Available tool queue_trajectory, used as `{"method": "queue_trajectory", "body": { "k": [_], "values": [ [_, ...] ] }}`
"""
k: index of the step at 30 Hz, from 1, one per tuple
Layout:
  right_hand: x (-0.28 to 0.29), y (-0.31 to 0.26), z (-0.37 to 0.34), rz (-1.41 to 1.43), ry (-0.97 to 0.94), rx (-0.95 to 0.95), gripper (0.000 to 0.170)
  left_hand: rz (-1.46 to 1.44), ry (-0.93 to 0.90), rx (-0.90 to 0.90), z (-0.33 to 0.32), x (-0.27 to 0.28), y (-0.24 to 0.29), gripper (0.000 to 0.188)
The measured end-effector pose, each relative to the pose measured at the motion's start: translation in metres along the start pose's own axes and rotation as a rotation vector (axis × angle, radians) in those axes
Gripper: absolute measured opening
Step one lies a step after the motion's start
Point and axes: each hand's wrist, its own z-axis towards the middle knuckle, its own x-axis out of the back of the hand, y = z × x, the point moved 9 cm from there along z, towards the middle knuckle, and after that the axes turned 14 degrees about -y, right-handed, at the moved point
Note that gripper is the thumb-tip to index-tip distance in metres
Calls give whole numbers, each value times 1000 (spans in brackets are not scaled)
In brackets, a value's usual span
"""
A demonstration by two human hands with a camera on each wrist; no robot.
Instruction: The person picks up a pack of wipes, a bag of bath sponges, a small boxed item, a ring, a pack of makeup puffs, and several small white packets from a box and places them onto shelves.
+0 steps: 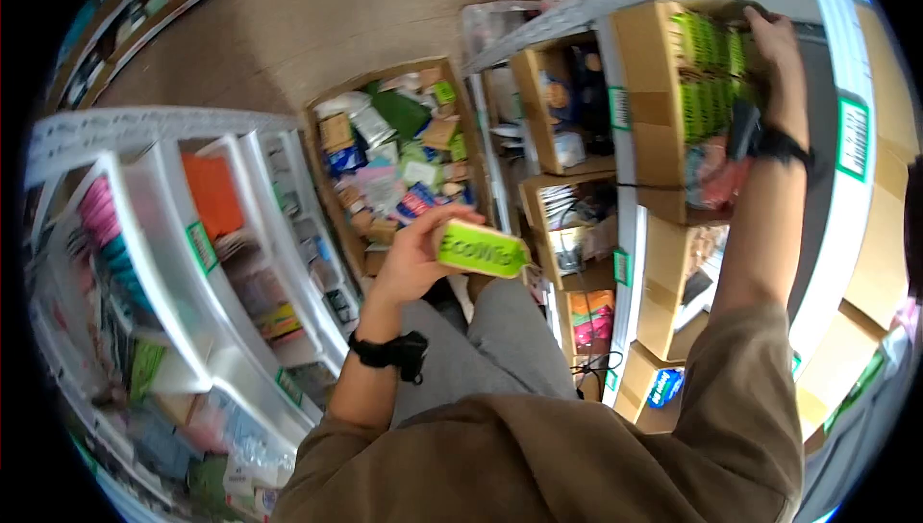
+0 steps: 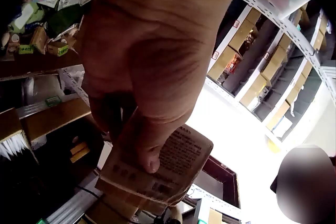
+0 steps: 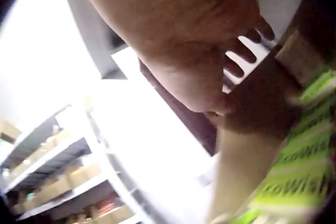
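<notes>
A green-fronted packet (image 1: pixel 481 249) lettered "EcoWish" is held by the left hand (image 1: pixel 413 259) above the lap. In the left wrist view the left hand (image 2: pixel 147 66) pinches the packet (image 2: pixel 163 166), its brown printed side facing the camera, thumb across it. The right hand (image 1: pixel 774 42) reaches to the far rim of a shelf carton (image 1: pixel 646 90) holding rows of similar green packets (image 1: pixel 707 71). In the right wrist view the right hand (image 3: pixel 194 50) has its fingers spread over the carton's edge, beside the green packets (image 3: pixel 299 166); nothing shows in its grasp.
A large carton (image 1: pixel 322 182) full of mixed packets stands on the floor ahead. White shelving (image 1: pixel 163 124) with bins is at the left. More cartons (image 1: pixel 534 119) fill the right rack, with a dark cable (image 1: pixel 594 307) hanging in front.
</notes>
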Motion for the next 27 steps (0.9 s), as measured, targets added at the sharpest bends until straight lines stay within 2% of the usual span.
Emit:
{"method": "queue_trajectory", "body": {
  "k": [1,2,3,4,6,7,8,9,11,13,14,16,17,20,22,23,25,26,27],
  "values": [
    [0,-47,-59,35,42,97,66,-53,13,6,1,-2,3,66],
    [-4,-99,-119,-12,72,293,59,-53,19,1,3,-2,3,67],
    [-16,-146,-184,75,82,547,51,-57,27,-6,4,-1,2,67],
    [-44,-177,-242,274,-120,688,46,-61,49,-18,4,2,0,67],
    [-118,-208,-324,359,-675,786,66,-35,115,-19,2,9,-5,70],
    [-153,-214,-355,297,-734,951,77,-85,147,-49,1,13,-8,70],
    [-177,-215,-375,381,-815,981,86,-127,155,-68,0,15,-7,70],
    [-200,-207,-381,498,-891,853,80,-167,161,-89,1,19,-6,70],
    [-222,-197,-381,611,-787,813,67,-186,135,-61,2,27,-14,74],
    [-234,-187,-380,599,-763,811,62,-198,-50,-38,11,27,-19,81],
    [-238,-180,-377,577,-729,799,58,-190,-41,-38,14,40,-21,81],
    [-247,-164,-376,540,-742,731,52,-354,-206,189,21,54,-50,91],
    [-252,-154,-375,533,-740,690,50,-277,-212,255,26,84,-80,95],
    [-272,-111,-376,599,-728,554,46,606,300,644,28,225,-150,67],
    [-292,-76,-380,630,-736,445,45,980,660,613,10,319,-187,75],
    [-303,-62,-384,641,-754,401,45,958,729,695,2,347,-195,80],
    [-319,-45,-392,600,-795,348,46,1337,892,721,-9,389,-208,81],
    [-330,-35,-396,604,-807,312,47,1133,891,749,-17,414,-221,84],
    [-339,-25,-401,606,-818,273,47,1225,910,748,-20,434,-232,80]
  ]
}}
